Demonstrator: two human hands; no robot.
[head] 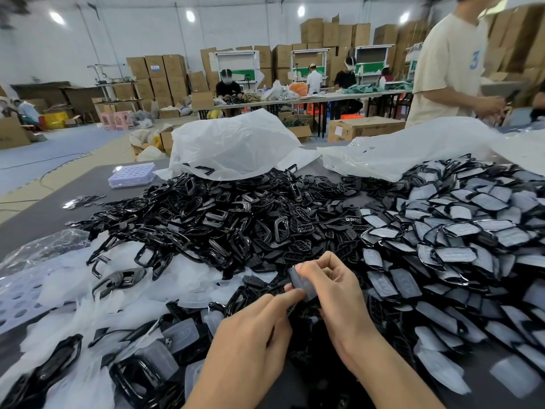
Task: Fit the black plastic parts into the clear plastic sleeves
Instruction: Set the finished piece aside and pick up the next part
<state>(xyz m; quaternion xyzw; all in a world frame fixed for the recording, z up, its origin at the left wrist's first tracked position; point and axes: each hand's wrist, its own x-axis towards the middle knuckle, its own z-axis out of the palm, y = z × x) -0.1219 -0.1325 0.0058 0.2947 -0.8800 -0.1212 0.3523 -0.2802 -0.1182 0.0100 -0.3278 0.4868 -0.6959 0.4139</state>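
Both my hands meet low in the middle of the view over a grey table. My right hand (pixel 331 286) pinches a small clear plastic sleeve (pixel 299 281) at its top and side. My left hand (pixel 259 323) has its fingertips on the sleeve's lower edge, where a black part seems to sit; how far in it is stays hidden. A big heap of loose black plastic parts (pixel 224 219) lies beyond the hands. To the right spreads a heap of black parts in sleeves (pixel 460 240). Empty clear sleeves (pixel 97 293) lie at the left.
Large white plastic bags (pixel 233 143) lie at the far edge of the table (pixel 44 214). A pale perforated tray (pixel 131 174) sits far left. A person in a cream shirt (pixel 451 63) stands at the right. Cardboard boxes and other workers fill the background.
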